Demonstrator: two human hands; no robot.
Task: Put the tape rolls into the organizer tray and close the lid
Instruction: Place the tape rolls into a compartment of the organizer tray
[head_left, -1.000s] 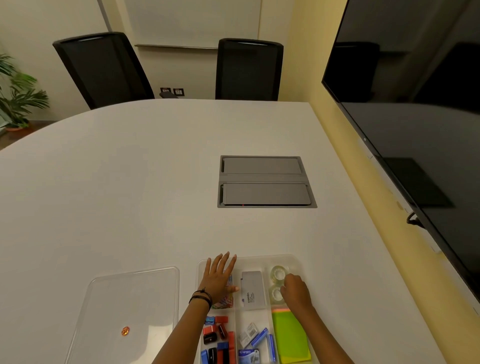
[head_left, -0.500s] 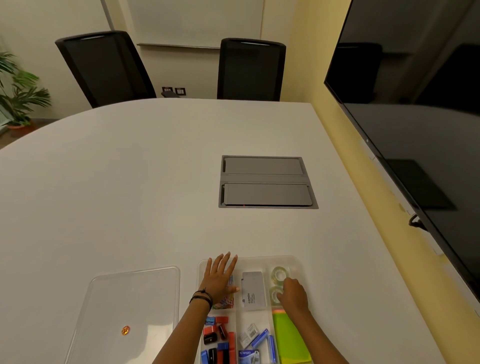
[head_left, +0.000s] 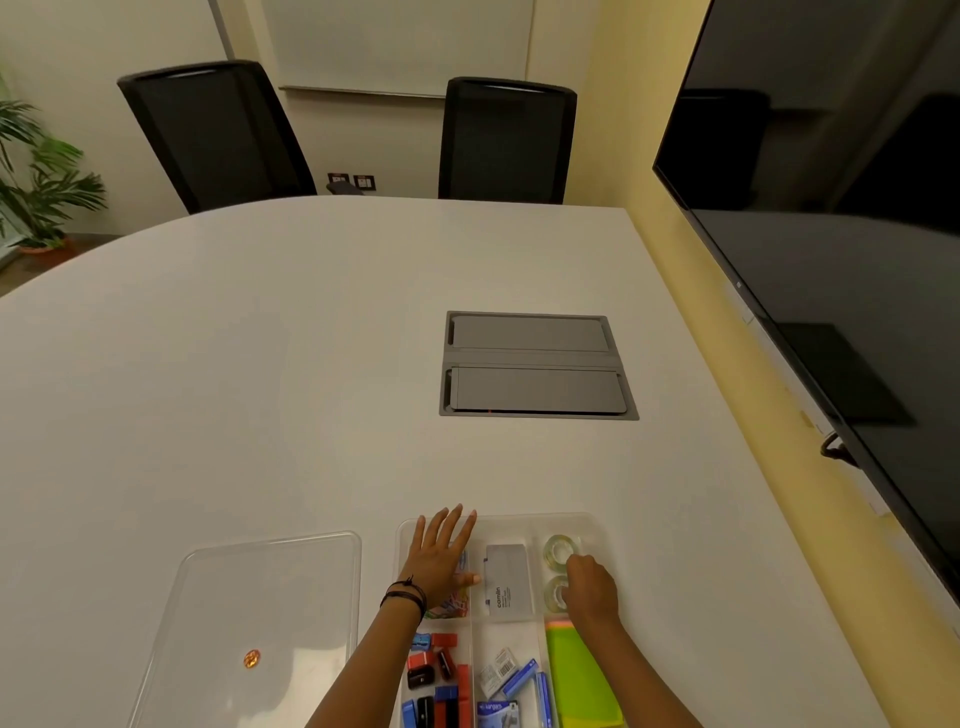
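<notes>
From the head view, two clear, glossy tape rolls (head_left: 561, 550) lie in the far right compartment of the translucent plastic organizer tray (head_left: 592, 525). The right hand (head_left: 589, 590) curls over the nearer roll; whether it grips, I cannot tell. The left hand (head_left: 439, 558) rests flat, fingers spread, on the tray. The flat transparent lid (head_left: 270, 587) lies beside it on the white counter (head_left: 260, 389); it likely handles light, slippery, slightly flexible, best lifted by opposite rims.
</notes>
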